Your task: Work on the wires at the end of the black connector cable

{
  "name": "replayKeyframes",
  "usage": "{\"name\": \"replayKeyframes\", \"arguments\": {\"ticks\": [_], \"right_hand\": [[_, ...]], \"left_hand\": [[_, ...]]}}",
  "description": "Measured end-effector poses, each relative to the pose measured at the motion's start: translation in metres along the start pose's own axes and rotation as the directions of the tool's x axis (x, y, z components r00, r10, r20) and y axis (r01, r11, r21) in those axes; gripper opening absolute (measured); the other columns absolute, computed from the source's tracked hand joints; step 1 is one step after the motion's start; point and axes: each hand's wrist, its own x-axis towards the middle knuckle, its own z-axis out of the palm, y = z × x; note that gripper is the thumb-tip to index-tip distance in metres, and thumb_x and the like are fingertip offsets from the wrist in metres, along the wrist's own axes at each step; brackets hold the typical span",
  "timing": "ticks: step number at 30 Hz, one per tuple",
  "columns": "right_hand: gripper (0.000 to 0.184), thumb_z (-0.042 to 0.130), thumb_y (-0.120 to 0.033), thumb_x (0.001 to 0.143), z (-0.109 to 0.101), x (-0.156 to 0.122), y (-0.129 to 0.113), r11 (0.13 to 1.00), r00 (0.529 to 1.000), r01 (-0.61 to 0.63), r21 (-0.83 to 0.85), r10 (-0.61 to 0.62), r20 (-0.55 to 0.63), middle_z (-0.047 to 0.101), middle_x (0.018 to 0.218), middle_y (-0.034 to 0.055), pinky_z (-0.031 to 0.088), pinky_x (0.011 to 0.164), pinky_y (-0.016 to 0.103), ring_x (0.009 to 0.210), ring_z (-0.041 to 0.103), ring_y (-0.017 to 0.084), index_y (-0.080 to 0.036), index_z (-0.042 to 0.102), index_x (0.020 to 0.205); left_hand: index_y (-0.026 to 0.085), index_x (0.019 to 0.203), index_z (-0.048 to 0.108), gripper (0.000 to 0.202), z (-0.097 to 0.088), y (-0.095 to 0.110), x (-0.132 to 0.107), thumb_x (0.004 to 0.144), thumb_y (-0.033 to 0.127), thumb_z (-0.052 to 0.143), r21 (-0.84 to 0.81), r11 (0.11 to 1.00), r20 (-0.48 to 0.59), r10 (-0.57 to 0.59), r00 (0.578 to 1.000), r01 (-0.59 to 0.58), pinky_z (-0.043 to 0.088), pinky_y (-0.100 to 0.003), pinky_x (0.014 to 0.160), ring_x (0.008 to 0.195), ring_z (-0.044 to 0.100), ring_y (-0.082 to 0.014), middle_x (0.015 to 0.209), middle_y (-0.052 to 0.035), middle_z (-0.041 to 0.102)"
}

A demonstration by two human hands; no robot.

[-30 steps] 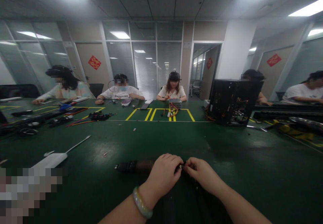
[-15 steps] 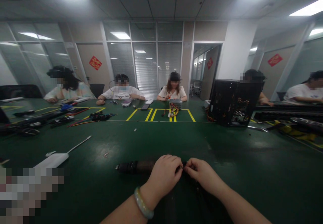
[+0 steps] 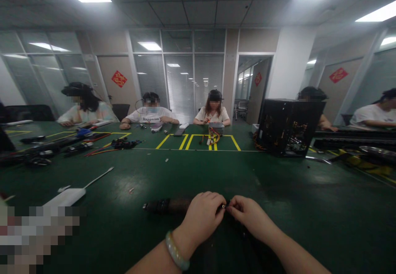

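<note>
Hands: left hand [image 3: 202, 216] and right hand [image 3: 247, 214] pinch small connector [image 3: 225, 206]; bare green table [image 3: 278, 191] ahead.

View tilted up slightly; left hand [image 3: 202, 218] and right hand [image 3: 249, 216] sit lower in frame, fingertips pinched closer at small connector [image 3: 225, 206].

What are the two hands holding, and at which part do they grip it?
The left hand and right hand pinch a small metallic piece between their fingertips, at the end of a dark cylindrical tool; its exact nature cannot be told.

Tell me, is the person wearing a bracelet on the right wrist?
No, the bracelet sits on the left wrist; the right hand has a bare wrist.
</note>
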Motion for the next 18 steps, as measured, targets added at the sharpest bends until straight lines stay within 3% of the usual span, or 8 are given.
{"name": "replayKeyframes", "arguments": {"ticks": [18], "right_hand": [[0.016, 0.056, -0.031, 0.086, -0.0027, -0.0025, -0.0066, 1.0, 1.0, -0.018, -0.011, 0.018, 0.009, 0.064, 0.069, -0.0014, 0.035, 0.054, 0.021, 0.062, 0.056, 0.013, -0.019, 0.065, 0.08]], "left_hand": [[0.023, 0.09, 0.061, 0.009, -0.0004, -0.0003, -0.0007, 0.085, 0.017, 0.057, -0.043, 0.997, -0.036, 0.058, 0.998, -0.06, 0.043, -0.034, 0.088, 0.093, 0.058, -0.0186, 0.099, -0.0003, 0.065]]}}
